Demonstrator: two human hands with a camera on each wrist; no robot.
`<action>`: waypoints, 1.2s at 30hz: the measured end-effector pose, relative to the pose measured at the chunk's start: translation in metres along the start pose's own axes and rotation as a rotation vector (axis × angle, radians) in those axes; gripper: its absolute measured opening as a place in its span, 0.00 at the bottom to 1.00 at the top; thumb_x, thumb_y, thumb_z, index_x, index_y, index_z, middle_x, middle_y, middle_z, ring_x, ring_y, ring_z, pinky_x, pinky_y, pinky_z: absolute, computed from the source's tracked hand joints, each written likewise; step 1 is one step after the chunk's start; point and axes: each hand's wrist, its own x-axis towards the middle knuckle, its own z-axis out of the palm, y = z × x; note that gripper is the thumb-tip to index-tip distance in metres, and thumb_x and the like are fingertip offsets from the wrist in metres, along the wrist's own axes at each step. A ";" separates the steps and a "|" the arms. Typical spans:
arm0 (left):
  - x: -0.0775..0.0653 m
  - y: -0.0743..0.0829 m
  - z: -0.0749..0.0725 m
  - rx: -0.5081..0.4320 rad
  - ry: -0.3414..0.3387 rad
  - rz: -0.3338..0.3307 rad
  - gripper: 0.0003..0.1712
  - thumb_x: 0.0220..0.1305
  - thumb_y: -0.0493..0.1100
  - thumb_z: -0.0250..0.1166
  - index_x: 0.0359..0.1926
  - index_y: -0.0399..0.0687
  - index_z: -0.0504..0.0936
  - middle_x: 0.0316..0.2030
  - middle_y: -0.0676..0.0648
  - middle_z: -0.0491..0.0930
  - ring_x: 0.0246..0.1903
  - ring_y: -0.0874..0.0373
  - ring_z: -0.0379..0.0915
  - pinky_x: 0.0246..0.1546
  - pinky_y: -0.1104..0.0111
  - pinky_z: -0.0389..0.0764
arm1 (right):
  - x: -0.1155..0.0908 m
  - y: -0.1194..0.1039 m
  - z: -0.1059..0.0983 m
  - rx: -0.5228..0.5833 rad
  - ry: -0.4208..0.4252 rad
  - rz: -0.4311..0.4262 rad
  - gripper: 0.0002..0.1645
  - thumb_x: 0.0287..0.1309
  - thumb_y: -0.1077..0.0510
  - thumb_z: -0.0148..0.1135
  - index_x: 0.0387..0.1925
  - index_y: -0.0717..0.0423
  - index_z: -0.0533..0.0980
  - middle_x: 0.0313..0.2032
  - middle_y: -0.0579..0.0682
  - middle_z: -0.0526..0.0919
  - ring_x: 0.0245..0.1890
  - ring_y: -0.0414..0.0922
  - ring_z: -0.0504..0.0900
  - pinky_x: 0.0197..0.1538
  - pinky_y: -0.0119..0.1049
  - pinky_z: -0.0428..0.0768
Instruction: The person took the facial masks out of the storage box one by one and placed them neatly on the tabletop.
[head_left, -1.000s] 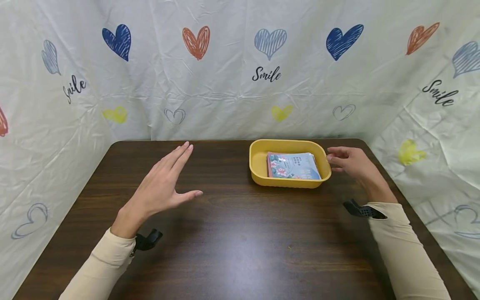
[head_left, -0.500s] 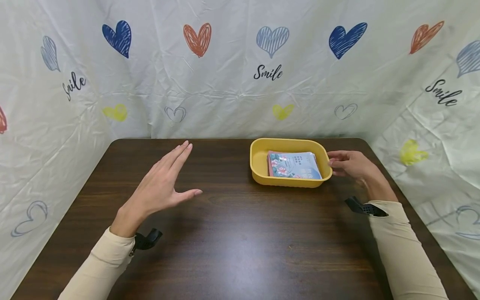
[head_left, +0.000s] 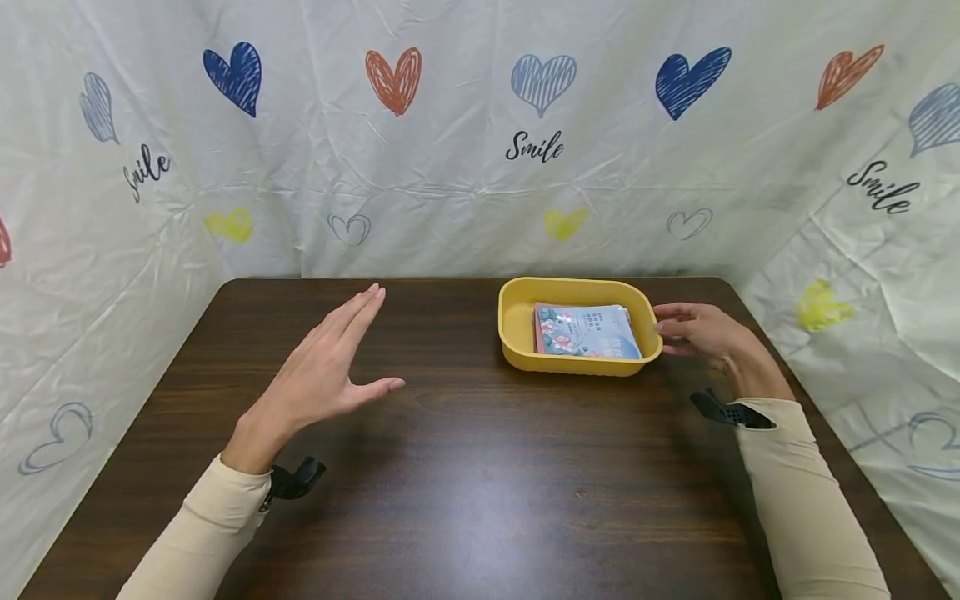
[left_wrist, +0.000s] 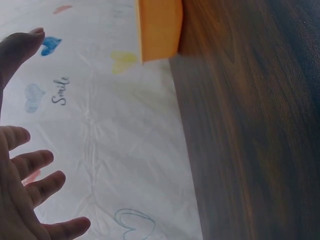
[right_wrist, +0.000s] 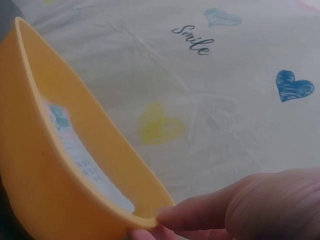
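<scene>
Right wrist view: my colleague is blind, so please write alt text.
A right hand touches one end of a yellow tray with a flat, pale printed item inside. Behind is white cloth bearing hearts and "Smile".

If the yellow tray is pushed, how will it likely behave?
The yellow tray would probably slide, not tip, being broad and low. Its walls hold their shape, suggesting stiffness. The flat stack inside may shift, having bare floor beside it.
</scene>
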 end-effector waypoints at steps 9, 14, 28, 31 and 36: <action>-0.002 -0.002 0.000 -0.070 -0.037 -0.050 0.63 0.55 0.59 0.76 0.81 0.47 0.49 0.78 0.46 0.56 0.74 0.45 0.58 0.69 0.46 0.67 | 0.002 0.005 -0.005 0.063 -0.045 -0.003 0.39 0.73 0.57 0.58 0.76 0.65 0.53 0.45 0.37 0.80 0.44 0.35 0.81 0.50 0.33 0.84; -0.003 -0.005 0.002 -0.156 -0.083 -0.145 0.61 0.58 0.55 0.76 0.82 0.53 0.47 0.77 0.47 0.59 0.73 0.46 0.59 0.68 0.46 0.68 | 0.000 0.003 -0.004 0.077 -0.046 -0.003 0.40 0.73 0.56 0.59 0.76 0.65 0.53 0.43 0.36 0.80 0.43 0.34 0.81 0.49 0.32 0.84; 0.014 -0.016 0.015 -0.467 -0.086 -0.242 0.54 0.63 0.47 0.74 0.80 0.66 0.50 0.68 0.48 0.72 0.63 0.49 0.75 0.60 0.49 0.78 | -0.002 0.002 -0.003 0.084 -0.044 0.000 0.39 0.73 0.57 0.59 0.76 0.65 0.54 0.43 0.35 0.80 0.43 0.35 0.81 0.50 0.32 0.84; 0.020 -0.017 0.021 -0.512 -0.085 -0.227 0.53 0.64 0.45 0.73 0.80 0.66 0.51 0.67 0.47 0.73 0.62 0.47 0.76 0.58 0.50 0.80 | -0.002 0.002 -0.003 0.091 -0.042 0.003 0.39 0.73 0.57 0.58 0.76 0.65 0.54 0.43 0.35 0.80 0.43 0.35 0.81 0.50 0.33 0.84; 0.031 -0.019 0.031 -0.596 -0.087 -0.191 0.51 0.64 0.40 0.72 0.80 0.61 0.54 0.66 0.47 0.74 0.61 0.47 0.76 0.53 0.56 0.84 | -0.001 0.003 -0.002 0.097 -0.039 0.005 0.39 0.72 0.57 0.59 0.75 0.64 0.55 0.43 0.35 0.80 0.43 0.36 0.81 0.50 0.33 0.84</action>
